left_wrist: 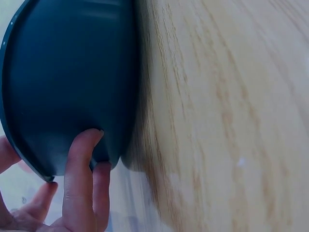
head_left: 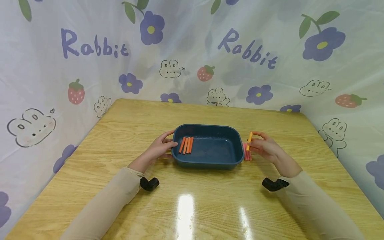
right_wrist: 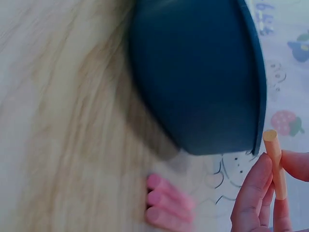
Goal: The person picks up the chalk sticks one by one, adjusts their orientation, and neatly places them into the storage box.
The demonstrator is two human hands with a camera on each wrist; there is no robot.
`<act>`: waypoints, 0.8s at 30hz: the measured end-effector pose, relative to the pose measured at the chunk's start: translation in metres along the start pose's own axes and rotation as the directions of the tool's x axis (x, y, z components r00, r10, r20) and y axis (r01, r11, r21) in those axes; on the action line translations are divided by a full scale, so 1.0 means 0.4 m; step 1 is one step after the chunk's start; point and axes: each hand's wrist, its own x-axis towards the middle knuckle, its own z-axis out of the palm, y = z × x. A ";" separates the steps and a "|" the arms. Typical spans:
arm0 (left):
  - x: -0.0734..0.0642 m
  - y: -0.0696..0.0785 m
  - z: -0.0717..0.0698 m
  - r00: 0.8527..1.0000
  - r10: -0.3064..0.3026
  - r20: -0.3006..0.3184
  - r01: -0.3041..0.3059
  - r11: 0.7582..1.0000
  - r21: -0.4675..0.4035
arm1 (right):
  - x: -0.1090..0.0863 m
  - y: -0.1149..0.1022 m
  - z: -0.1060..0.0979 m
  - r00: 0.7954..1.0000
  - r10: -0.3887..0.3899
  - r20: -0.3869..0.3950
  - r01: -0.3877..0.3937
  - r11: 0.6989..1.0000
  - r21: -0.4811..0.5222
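Observation:
A dark blue plastic basin (head_left: 210, 164) stands on the table, with several orange chalk sticks (head_left: 186, 145) side by side at its left end. My left hand (head_left: 160, 145) grips that end, thumb over the rim and fingers (left_wrist: 79, 176) against the outer wall in the left wrist view. Just outside the basin's right end, my right hand (head_left: 267, 146) pinches a yellow-orange chalk stick (right_wrist: 274, 164) between thumb and fingertips, raised off the table. Under it, three pink chalk sticks (right_wrist: 169, 200) lie together on the wood beside the basin.
The wooden table (head_left: 144, 213) reaches back to a white curtain (head_left: 192, 43) printed with rabbits, flowers and strawberries, which also hangs along both sides. A black wrist mount (head_left: 150, 184) sits at the left cuff, another mount (head_left: 274, 184) at the right.

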 end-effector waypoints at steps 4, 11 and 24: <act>0.000 0.001 -0.001 1.000 0.001 -0.001 -0.001 1.000 0.001 | 0.008 -0.014 0.016 1.000 -0.002 0.004 0.002 1.000 0.005; -0.003 0.000 -0.001 1.000 0.000 0.002 0.000 1.000 0.003 | 0.023 -0.031 0.047 1.000 -0.001 0.003 0.001 1.000 0.007; 0.000 -0.001 -0.002 1.000 0.005 0.001 -0.005 1.000 -0.002 | 0.053 -0.057 0.109 0.997 0.071 -0.005 -0.071 0.997 0.017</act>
